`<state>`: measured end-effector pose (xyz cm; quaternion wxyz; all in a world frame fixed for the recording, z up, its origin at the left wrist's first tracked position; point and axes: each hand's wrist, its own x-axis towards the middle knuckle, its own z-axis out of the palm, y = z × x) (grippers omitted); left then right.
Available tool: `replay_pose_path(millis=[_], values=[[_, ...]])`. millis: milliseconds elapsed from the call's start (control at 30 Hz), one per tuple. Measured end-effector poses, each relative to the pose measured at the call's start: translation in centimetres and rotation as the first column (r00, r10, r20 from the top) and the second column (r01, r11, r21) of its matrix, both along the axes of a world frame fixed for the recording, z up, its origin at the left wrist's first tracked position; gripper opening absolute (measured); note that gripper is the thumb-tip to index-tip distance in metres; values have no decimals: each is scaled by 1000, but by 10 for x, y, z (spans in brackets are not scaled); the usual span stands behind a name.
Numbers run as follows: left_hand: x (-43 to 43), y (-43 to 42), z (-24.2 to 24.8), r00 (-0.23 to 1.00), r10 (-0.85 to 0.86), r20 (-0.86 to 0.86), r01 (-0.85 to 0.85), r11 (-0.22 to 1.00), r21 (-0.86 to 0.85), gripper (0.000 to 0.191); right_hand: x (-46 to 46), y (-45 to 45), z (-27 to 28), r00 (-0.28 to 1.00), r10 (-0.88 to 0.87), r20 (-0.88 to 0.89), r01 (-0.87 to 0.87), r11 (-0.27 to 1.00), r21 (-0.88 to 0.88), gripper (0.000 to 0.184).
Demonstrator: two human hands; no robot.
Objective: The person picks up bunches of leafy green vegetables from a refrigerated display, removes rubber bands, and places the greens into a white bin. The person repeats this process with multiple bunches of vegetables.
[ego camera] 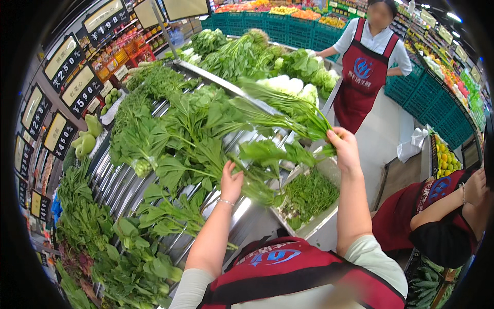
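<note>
My right hand [344, 148] is shut around the stems of a bunch of long leafy greens [297, 119], whose leaves reach left over the slatted metal display rack. Lower and to the left, my left hand [231, 182], wearing a bracelet, has its fingers apart beside loose stalks of leafy greens [185, 143]. Blurred leaves hang between my hands. Below them, a white crate [308, 231] contains fine green sprigs and scraps.
More greens [135, 266] cover the rack's near left end. Napa cabbages [285, 84] lie behind a metal rail [227, 87]. Price signs [81, 90] line the left. An aproned person [362, 69] stands across the aisle; another [432, 208] bends close at my right.
</note>
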<state>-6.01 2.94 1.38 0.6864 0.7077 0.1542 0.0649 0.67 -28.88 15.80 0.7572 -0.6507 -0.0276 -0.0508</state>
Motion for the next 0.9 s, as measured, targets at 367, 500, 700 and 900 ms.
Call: replay_pose_path(millis=[367,500,700,900], values=[[15,0,-10,999,11,-32,-12,1000,-26,66,-17,-60,-26,975,-9,-220,69,961,268,17],[15,4,-9,999,20,-30,-23,996,-82,67,-38,-107,-19,985,-12,-171,57,964,259,16],[15,6,-6,994,79,-74,-89,986,-144,66,-72,-173,1,994,-82,-68,101,931,350,17],[19,-30,52,1000,4,27,-2,996,-94,57,-61,-138,0,996,23,-81,22,855,519,20]])
